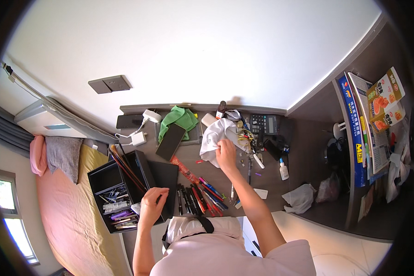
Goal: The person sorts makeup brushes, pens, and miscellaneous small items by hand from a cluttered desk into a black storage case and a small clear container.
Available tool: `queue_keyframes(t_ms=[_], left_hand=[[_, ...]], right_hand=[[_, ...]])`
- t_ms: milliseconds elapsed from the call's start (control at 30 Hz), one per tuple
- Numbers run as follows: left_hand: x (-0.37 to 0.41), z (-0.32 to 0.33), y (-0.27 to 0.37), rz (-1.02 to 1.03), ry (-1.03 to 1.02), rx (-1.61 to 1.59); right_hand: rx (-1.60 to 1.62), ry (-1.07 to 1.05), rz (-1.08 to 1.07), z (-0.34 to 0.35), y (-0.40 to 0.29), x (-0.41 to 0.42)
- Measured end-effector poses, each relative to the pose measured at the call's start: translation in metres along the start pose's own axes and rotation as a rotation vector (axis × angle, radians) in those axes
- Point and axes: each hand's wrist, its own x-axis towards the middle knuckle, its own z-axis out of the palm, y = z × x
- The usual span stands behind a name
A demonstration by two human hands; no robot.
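Note:
My right hand (225, 154) pinches a white cloth (215, 138) lying over part of the clutter on the dark desk. My left hand (152, 203) is at the near right side of a black compartment box (138, 172), thumb and fingertips close together; whether it holds something small cannot be told. The box holds brushes (127, 167), small tubes and many pens (124, 220). To the right of the left hand, black and red pens (193, 198) lie in a row near the desk's front edge. Behind them are a patterned red strip (184, 169) and a dark phone (171, 141).
A green cloth (179, 120), white charger (151, 116) and calculator (264, 124) stand towards the wall. Tangled cables (245, 138), a small white glue bottle (283, 170) and a white card (260, 193) lie on the right. Shelves with paper packs (353, 134) rise at far right.

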Motion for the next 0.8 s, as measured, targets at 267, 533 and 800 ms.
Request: queue_keyframes(t_ms=[267,533,800], left_hand=[[0.07,0.132,-0.032,-0.629,-0.28,-0.832],[0.11,0.173,-0.021,-0.472,-0.157,-1.032],[0.167,0.069,-0.039,-0.226,0.214,-0.487]], right_hand=[[0.746,-0.079,0.452,-0.041,-0.053,-0.062],[0.815,-0.191,0.229,-0.08,-0.073,-0.088],[0.571,0.003,0.392,-0.116,0.003,-0.089]])
